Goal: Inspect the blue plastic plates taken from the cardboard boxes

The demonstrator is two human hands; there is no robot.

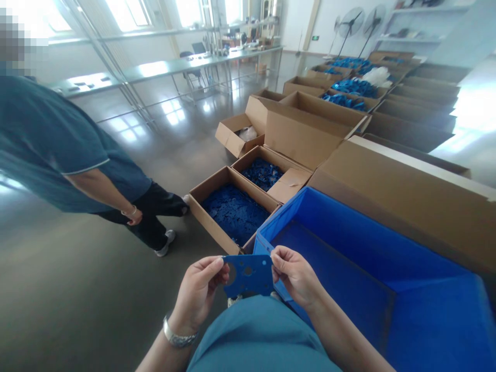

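Right above the lap, the left hand (199, 297) and right hand (295, 274) each pinch an edge of a blue gasket (248, 275), held flat. Beside them, the blue bin (387, 258) looks empty, I think, while the cardboard box (232, 209) sits full, so it's early days.

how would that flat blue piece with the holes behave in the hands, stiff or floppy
Probably bendy: the blue piece looks very thin, and the left hand and right hand each pinch an edge to keep it flat. Likely light too, since fingertips alone carry it. The holes may make it tear easily, though that is hard to judge.
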